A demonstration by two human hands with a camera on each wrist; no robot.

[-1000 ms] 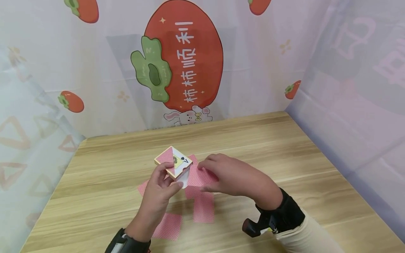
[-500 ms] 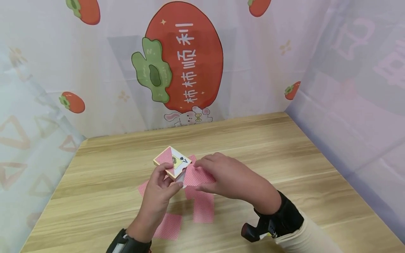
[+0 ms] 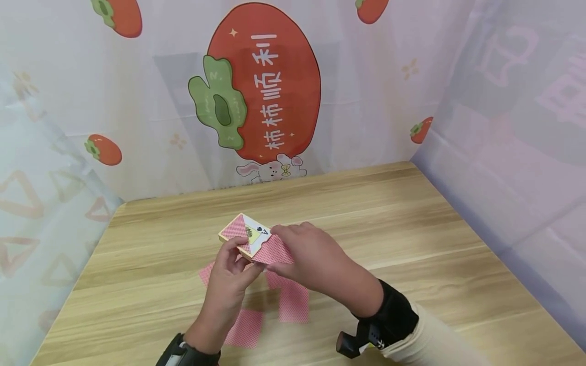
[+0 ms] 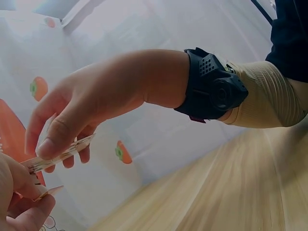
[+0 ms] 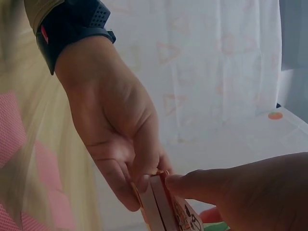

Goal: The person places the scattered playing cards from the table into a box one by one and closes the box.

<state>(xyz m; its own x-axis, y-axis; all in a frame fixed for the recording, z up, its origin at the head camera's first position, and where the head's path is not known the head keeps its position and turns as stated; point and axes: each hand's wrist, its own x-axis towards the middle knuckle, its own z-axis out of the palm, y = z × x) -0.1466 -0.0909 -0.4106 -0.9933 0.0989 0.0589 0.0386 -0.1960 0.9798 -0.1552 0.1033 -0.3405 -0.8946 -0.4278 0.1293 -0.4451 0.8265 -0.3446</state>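
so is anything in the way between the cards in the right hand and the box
Nothing visible: the cards in the right hand appear to meet the end of the box. The left thumb sits near its lower corner.

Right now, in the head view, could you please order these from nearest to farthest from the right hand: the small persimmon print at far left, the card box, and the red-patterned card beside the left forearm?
1. Card box: at the right hand's fingertips, to its left.
2. Red-patterned card: lower left, on the table.
3. Small persimmon print: far left, on the backdrop.
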